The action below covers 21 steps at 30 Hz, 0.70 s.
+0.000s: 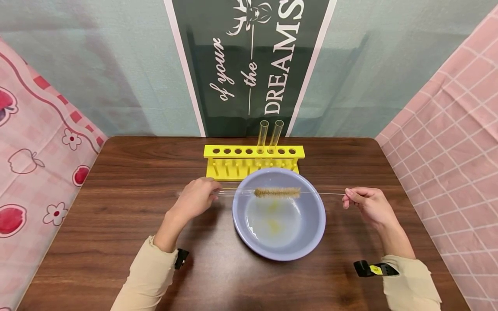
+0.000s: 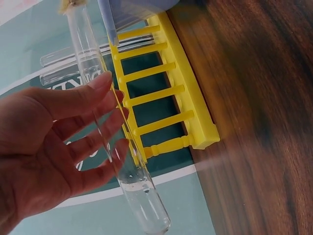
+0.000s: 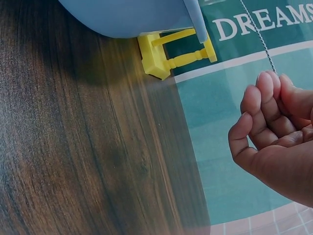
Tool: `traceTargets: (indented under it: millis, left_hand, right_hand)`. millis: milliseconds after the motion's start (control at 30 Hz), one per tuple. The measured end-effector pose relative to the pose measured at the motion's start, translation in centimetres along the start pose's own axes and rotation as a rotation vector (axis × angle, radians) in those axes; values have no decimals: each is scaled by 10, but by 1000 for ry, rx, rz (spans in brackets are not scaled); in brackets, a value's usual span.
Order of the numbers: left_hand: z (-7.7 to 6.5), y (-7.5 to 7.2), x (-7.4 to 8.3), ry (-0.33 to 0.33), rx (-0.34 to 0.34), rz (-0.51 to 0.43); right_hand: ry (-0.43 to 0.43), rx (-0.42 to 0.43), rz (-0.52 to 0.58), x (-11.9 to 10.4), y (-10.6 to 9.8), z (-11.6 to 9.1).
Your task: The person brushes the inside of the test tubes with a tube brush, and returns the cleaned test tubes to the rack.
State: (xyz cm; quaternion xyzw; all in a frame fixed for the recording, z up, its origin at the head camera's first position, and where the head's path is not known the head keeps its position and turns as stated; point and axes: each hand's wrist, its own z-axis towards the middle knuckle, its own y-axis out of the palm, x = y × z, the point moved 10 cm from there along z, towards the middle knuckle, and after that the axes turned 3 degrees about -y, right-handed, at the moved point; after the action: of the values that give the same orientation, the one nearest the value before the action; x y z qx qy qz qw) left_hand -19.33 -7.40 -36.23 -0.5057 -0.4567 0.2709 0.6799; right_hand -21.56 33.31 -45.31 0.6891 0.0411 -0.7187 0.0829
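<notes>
My left hand [image 1: 197,198] grips a clear glass test tube [image 2: 87,36] lying sideways, thumb on one side and fingertips on the other. A little liquid sits near its rounded end in the left wrist view. The tube's mouth reaches over the lavender basin [image 1: 317,229], where the tan bristles of a test tube brush [image 1: 277,192] meet it. Most of the bristles show outside the glass. To the right, my right hand [image 1: 367,206] pinches the end of the brush's twisted wire handle [image 3: 266,51] between thumb and fingertips.
Behind the basin stands a yellow test tube rack [image 1: 212,152], partly hidden by the rim. Two glass tubes, one [image 1: 262,134] beside another [image 1: 277,133], stand upright in it. Shallow water with yellowish patches lies in the basin. Cloth-covered walls border the wooden table [image 1: 155,160].
</notes>
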Motion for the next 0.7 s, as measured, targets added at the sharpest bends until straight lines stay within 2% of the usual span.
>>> traceTargets:
  millis: [100,267,333,400,567,633,700]
  left_hand:
    - [0,0,0,5,4,-4]
    - [0,2,0,1,-1,-14]
    - [0,2,1,3,-4,-22]
    - [0,2,1,7,-8,-33]
    - [0,4,2,24,-19,-51]
    - [0,5,2,22,-29,-53]
    - [0,7,3,18,-36,-49]
  right_hand:
    - [-11,7,-2,11,-9,2]
    - [7,52,-52,-20,15,-3]
    - [15,71,-89,-24,17,-5]
    - [31,94,-141,-15,9,-4]
    - [20,159,-258,34,-35,3]
    - [10,167,-287,35,-38,3]
    - [14,153,-340,15,-20,0]
